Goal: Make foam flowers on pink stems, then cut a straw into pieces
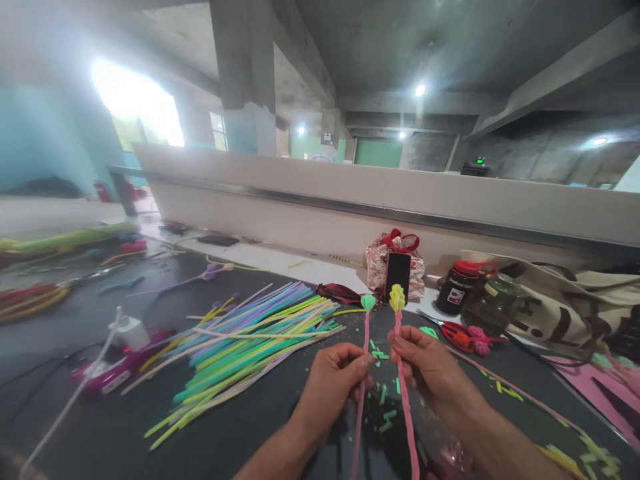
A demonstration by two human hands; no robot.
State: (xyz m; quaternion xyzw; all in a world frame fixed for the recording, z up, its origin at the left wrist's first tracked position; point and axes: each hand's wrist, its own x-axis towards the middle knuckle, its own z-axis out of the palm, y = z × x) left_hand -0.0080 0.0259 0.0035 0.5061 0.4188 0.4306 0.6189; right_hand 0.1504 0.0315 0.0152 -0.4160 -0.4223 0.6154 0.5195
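My left hand (337,377) pinches the pink stem of a pipe-cleaner flower with a small green head (368,303). In my right hand (425,357) is a second pipe-cleaner flower, its yellow head (397,297) on a thicker pink stem (407,417). Both flowers stand upright side by side, apart from each other, with the stems running down past the lower edge of the view. Short green clippings (387,420) lie on the dark table beneath and between my hands.
Many coloured pipe cleaners (260,340) are spread to the left, near a purple power strip (107,373) with a white charger (131,332). Red-handled scissors (456,337), a black bottle (456,287), a phone (399,270) and a patterned bag (373,263) stand or lie beyond my right hand.
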